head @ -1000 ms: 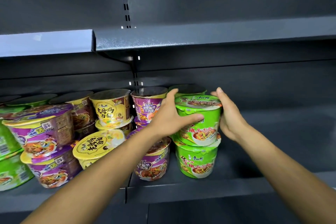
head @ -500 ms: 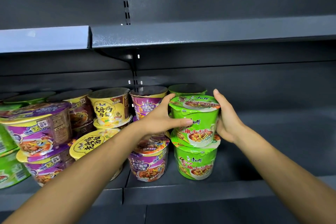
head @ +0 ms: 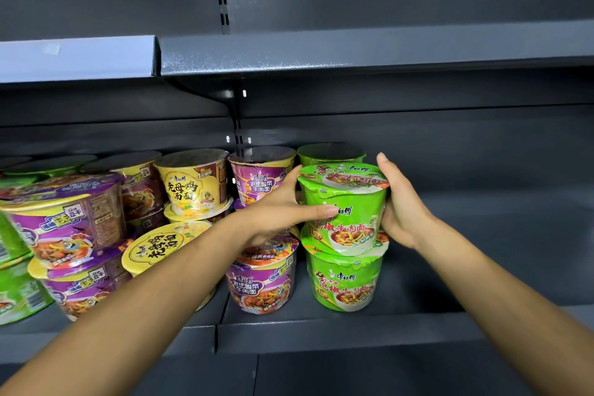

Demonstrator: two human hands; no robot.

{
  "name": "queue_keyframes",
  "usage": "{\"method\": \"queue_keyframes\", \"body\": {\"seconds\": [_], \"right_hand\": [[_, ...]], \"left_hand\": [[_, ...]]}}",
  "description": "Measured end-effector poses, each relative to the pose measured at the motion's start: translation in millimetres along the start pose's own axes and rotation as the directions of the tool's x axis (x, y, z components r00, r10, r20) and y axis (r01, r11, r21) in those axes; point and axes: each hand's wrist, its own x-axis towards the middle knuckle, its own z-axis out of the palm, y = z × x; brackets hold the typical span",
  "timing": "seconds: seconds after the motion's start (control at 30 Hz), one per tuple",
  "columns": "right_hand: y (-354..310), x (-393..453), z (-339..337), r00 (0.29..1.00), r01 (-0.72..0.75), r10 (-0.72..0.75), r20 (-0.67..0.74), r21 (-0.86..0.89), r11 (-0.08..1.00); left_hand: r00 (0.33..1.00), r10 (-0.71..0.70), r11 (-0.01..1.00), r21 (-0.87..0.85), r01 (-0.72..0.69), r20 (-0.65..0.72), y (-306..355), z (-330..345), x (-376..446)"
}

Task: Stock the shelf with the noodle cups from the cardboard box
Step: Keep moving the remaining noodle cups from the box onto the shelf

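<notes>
A green noodle cup point(head: 347, 202) sits on top of another green noodle cup point(head: 344, 283) on the dark shelf point(head: 353, 328). My left hand point(head: 279, 209) grips its left side, thumb across the front. My right hand point(head: 401, 202) holds its right side, fingers up along the rim. The top cup looks a little tilted and its base rests on the lower cup's lid. A third green cup point(head: 329, 154) stands behind. The cardboard box is out of sight.
Purple cups point(head: 262, 280), yellow cups point(head: 193, 185) and more purple and green cups point(head: 64, 222) are stacked two high on the shelf's left half. The shelf's right part point(head: 482, 235) is bare. An upper shelf point(head: 353, 51) hangs overhead.
Both hands stay on the top green cup, which has settled slightly lower and leftward onto the cup beneath. The view has drifted a little.
</notes>
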Motion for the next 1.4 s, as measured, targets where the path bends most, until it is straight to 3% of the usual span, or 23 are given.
{"method": "queue_keyframes", "body": {"seconds": [0.67,0.77,0.83,0.9,1.0,1.1,1.17,1.23,1.4], "right_hand": [[0.7,0.5,-6.9,0.999,-0.045,0.045,0.01,0.007,0.999],[-7.8,4.1,-6.2,0.968,0.073,-0.09,-0.235,-0.079,0.994],[-15.9,7.6,-4.8,0.893,0.163,-0.245,-0.377,-0.238,0.958],[-24.7,6.6,1.1,0.788,0.237,-0.443,-0.427,-0.454,0.859],[-36.9,-5.6,23.6,0.647,0.398,-0.698,-0.306,-0.645,0.652],[-36.1,-25.2,61.6,0.592,0.605,-0.8,-0.091,-0.606,0.517],[-25.4,-38.7,91.3,0.643,0.671,-0.764,0.056,-0.522,0.526],[-6.3,-50.0,121.7,0.713,0.681,-0.666,0.221,-0.443,0.583],[67.8,-65.8,188.6,0.772,0.559,-0.369,0.518,-0.274,0.783]], "left_hand": [[0.999,0.012,1.0,-0.01,-0.012,-0.036,4.6,12.2,-12.8],[0.996,-0.013,0.998,0.057,0.018,-0.088,14.4,9.0,-20.5],[0.992,0.0,0.996,0.084,0.011,-0.127,18.9,4.0,-23.5],[0.985,0.028,0.997,0.072,-0.016,-0.169,21.0,-1.6,-26.0],[0.954,0.093,0.995,0.053,-0.081,-0.284,21.0,-10.8,-28.6],[0.856,0.223,0.975,0.11,-0.194,-0.467,20.5,-22.2,-38.5],[0.772,0.308,0.951,0.17,-0.257,-0.556,18.9,-31.6,-51.4],[0.73,0.345,0.938,0.209,-0.275,-0.59,12.7,-43.7,-70.9],[0.737,0.305,0.943,0.302,-0.142,-0.603,-31.2,-75.3,-144.3]]}}
